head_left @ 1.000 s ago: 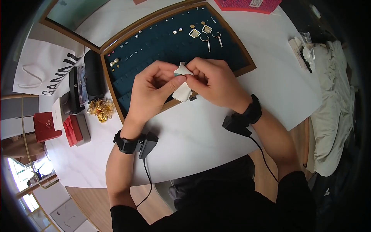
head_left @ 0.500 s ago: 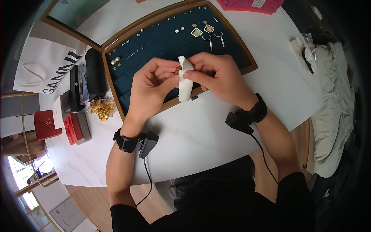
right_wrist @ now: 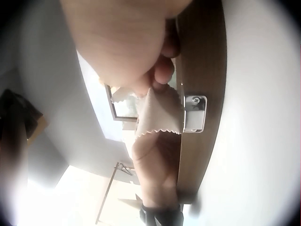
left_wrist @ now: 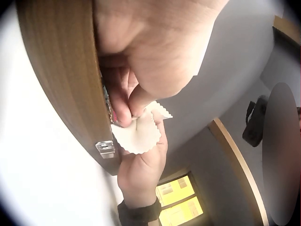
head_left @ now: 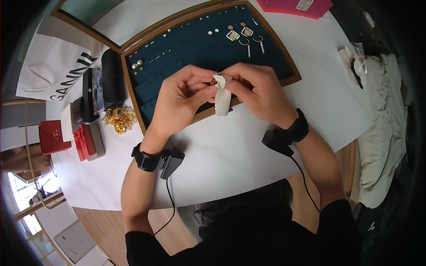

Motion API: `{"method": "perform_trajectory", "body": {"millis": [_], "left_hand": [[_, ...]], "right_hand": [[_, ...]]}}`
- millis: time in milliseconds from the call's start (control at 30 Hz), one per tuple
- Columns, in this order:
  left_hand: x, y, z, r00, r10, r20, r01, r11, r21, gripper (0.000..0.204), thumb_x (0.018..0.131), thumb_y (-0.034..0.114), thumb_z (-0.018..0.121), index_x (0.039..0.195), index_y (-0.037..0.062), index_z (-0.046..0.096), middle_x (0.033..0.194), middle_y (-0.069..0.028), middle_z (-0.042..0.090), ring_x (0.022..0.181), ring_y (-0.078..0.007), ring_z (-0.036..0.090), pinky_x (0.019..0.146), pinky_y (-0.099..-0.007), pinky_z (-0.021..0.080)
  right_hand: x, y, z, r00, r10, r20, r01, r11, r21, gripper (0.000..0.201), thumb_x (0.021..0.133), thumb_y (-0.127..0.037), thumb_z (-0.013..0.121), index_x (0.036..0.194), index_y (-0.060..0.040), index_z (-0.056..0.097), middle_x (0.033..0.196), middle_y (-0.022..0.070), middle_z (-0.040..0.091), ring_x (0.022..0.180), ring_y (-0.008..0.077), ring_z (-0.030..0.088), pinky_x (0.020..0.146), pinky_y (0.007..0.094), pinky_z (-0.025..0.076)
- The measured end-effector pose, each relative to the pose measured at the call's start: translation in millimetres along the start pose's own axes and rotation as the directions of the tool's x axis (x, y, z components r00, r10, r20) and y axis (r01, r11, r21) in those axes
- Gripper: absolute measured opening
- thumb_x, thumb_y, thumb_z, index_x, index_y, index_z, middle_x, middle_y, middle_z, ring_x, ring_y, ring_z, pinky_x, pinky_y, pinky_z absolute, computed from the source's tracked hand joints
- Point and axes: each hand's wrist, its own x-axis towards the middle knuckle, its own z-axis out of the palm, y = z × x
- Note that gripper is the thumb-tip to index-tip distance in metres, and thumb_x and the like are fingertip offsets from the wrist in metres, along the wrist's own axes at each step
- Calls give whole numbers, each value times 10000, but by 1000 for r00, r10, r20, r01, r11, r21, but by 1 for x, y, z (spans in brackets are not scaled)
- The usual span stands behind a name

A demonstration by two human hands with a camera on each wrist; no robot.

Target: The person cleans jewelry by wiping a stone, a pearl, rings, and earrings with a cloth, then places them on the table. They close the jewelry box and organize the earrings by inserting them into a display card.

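In the head view a white scallop-edged cloth (head_left: 222, 103) hangs between the two hands, over the front edge of a wooden jewelry case (head_left: 290, 80). The left hand (head_left: 179, 99) pinches a small brownish item (head_left: 214, 82), mostly hidden, against the cloth's upper part. The right hand (head_left: 259, 91) pinches the cloth from the other side with thumb and fingers. In the left wrist view the cloth (left_wrist: 138, 134) spreads below the left fingertips. In the right wrist view the cloth (right_wrist: 160, 115) hangs from the right fingertips beside the metal clasp (right_wrist: 194, 114).
Earrings (head_left: 232, 35) sit on the case's dark green lining (head_left: 177, 48). Left of the case are gold jewelry (head_left: 119, 119), a black case (head_left: 113, 80), red boxes (head_left: 54, 136) and a white paper bag (head_left: 49, 66). A pink box (head_left: 299, 6) stands at the back.
The cloth has gone from folded, to held upright, to bunched at the top with its lower part hanging. Both hands and the case appear slightly farther right in the head view.
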Motion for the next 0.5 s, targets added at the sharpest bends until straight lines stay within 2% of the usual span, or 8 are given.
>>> {"method": "perform_trajectory", "body": {"millis": [100, 133, 167, 200, 233, 400, 433, 500], "left_hand": [[-1, 11, -4, 999, 3, -34, -4, 1000, -30, 193, 940, -32, 676, 1129, -36, 632, 1026, -92, 735, 912, -106, 679, 802, -249, 562], [-2, 24, -11, 997, 42, -69, -19, 951, 309, 188, 924, -16, 695, 1106, -27, 650, 971, -94, 737, 877, -113, 688, 774, -263, 563], [-3, 38, -20, 992, 89, -89, -16, 791, 612, 183, 908, 0, 715, 1084, -18, 667, 917, -96, 739, 842, -120, 696, 746, -276, 565], [-7, 54, -34, 986, 159, -42, -72, 643, 762, 187, 875, 41, 747, 1048, -3, 691, 838, -106, 726, 765, -145, 700, 697, -292, 557], [-14, 74, -47, 993, 119, -25, -43, 538, 842, 182, 872, 41, 739, 1044, 2, 693, 821, -106, 718, 739, -169, 708, 681, -290, 544], [-52, 114, -99, 949, -66, -308, 313, 296, 902, 163, 832, 74, 733, 966, -14, 704, 754, -132, 724, 679, -184, 712, 639, -298, 530], [-54, 114, -105, 949, -64, -309, 314, 296, 902, 163, 832, 74, 733, 966, -14, 704, 754, -132, 724, 679, -184, 712, 639, -298, 530], [-57, 109, -115, 866, -296, -403, 459, 152, 875, 164, 836, 90, 725, 938, -38, 719, 746, -118, 716, 674, -154, 698, 625, -305, 538]], "right_hand": [[-5, 6, 6, 987, -116, -114, 100, 985, -141, 95, 937, -82, 663, 997, -10, 652, 791, 103, 681, 640, 195, 664, 601, 301, 516], [-6, 5, 5, 986, -118, -116, 101, 985, -140, 95, 937, -82, 663, 997, -10, 652, 791, 103, 681, 640, 195, 664, 601, 301, 516], [-6, 2, 3, 986, -104, -133, 84, 986, -146, 95, 936, -86, 672, 995, -13, 656, 801, 102, 691, 652, 192, 679, 600, 296, 528], [-7, 1, 2, 984, -89, -151, 67, 986, -150, 95, 935, -90, 682, 993, -17, 660, 812, 101, 701, 664, 189, 695, 600, 292, 539], [-7, 1, 1, 984, -89, -155, 66, 987, -146, 95, 935, -90, 682, 993, -17, 660, 812, 101, 701, 664, 189, 695, 600, 292, 539], [-7, 0, 2, 988, -97, -120, 83, 989, -122, 104, 952, -115, 687, 985, -20, 661, 820, 94, 721, 672, 163, 717, 583, 269, 555], [-7, 0, 2, 988, -100, -119, 85, 989, -122, 104, 952, -115, 687, 985, -20, 661, 820, 94, 721, 672, 163, 717, 583, 269, 555], [-7, 1, 4, 990, -81, -118, 66, 990, -126, 111, 953, -124, 690, 978, -20, 660, 799, 92, 717, 664, 160, 715, 572, 264, 546]]}}
